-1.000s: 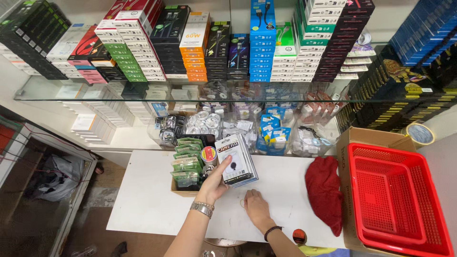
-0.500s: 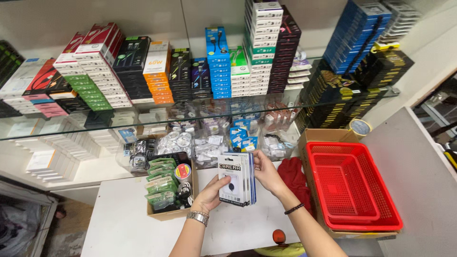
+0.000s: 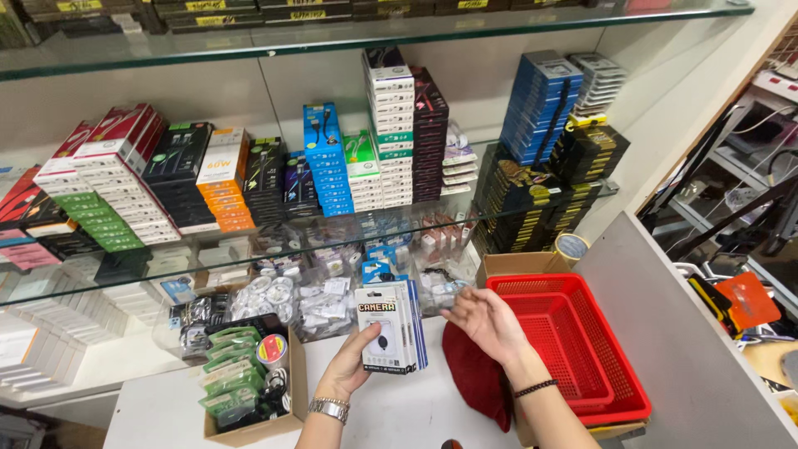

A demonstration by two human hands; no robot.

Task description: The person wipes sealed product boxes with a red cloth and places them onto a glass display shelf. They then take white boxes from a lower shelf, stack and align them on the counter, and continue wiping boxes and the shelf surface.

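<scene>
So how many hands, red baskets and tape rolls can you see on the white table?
Hands: 2, the left hand holding the white packs, and the right hand.
Red basket: 1.
Tape roll: 1.
Total: 4.

The left hand [image 3: 347,370] is wearing a silver metal-link wristwatch at the wrist, and the right hand [image 3: 489,320] is wearing a thin black beaded bracelet. Both forearms are showing bare, with no sleeves reaching them.
</scene>
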